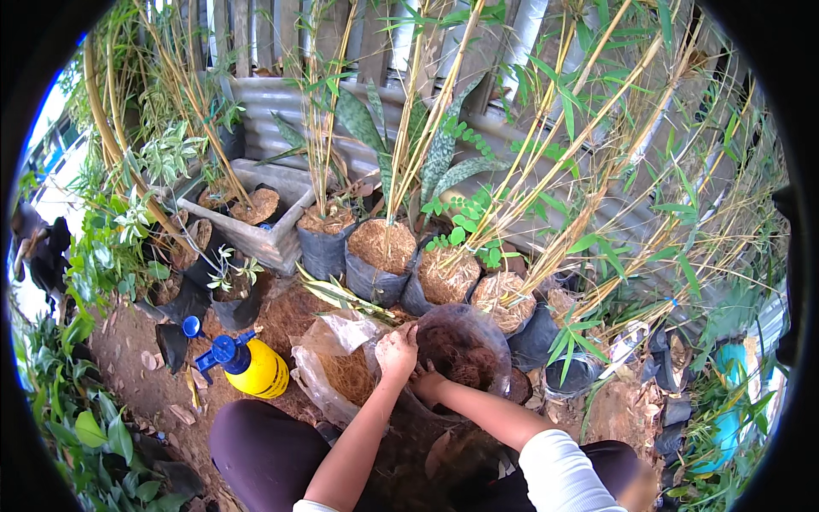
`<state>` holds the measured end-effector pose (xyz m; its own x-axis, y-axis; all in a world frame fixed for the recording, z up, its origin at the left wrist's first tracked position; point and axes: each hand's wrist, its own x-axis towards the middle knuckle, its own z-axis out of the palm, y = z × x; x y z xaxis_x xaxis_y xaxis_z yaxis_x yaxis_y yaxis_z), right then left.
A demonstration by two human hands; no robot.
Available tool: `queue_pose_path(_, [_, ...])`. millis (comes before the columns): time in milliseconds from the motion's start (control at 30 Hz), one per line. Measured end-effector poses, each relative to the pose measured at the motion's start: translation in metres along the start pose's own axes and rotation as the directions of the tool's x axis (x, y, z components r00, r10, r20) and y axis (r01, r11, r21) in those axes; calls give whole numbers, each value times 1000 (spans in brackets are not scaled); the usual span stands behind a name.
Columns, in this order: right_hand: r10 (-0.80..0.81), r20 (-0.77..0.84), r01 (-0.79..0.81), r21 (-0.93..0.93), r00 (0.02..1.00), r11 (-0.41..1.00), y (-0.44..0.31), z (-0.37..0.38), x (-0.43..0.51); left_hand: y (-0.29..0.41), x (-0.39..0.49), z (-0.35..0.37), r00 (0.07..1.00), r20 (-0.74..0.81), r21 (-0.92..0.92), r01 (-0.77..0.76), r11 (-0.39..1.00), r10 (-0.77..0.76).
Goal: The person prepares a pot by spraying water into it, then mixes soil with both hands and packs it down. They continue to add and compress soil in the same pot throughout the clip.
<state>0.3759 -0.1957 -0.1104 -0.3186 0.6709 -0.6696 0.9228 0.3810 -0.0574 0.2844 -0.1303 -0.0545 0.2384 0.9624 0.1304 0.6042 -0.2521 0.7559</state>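
Note:
My left hand (396, 351) has its fingers closed on the near left rim of a round plastic pot (496, 326). Inside that pot, at its left side, is my right hand (427, 385), partly hidden by the wall; whether it holds anything cannot be told. Dark brown fibrous material (470, 365) lies in the pot. Touching the pot on its left is a clear plastic bag (313, 377) of light brown coir fibre (349, 374). A yellow spray bottle with a blue pump head (259, 370) stands left of the bag.
Black grow bags (377, 285) with bamboo stems stand in a row behind the pot. A grey concrete trough (272, 240) is at the back left. Cut variegated leaves (345, 296) lie behind the bag. An empty dark pot (571, 374) stands at the right, below leaning bamboo.

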Motion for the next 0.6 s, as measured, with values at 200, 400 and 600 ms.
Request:
queue_pose_path(200, [29,-234,87,469,972,879,6,45,62,-4,1,2,999,-20,-5,-32,999,31])
queue_pose_path(400, [-103,-325,169,182,940,969,19,30,27,-2,0,3,1000,-23,-20,4,1000,-5])
queue_pose_path(600, [14,-304,38,165,952,986,25,-26,-44,-1,0,1,999,-32,-20,-20,1000,19])
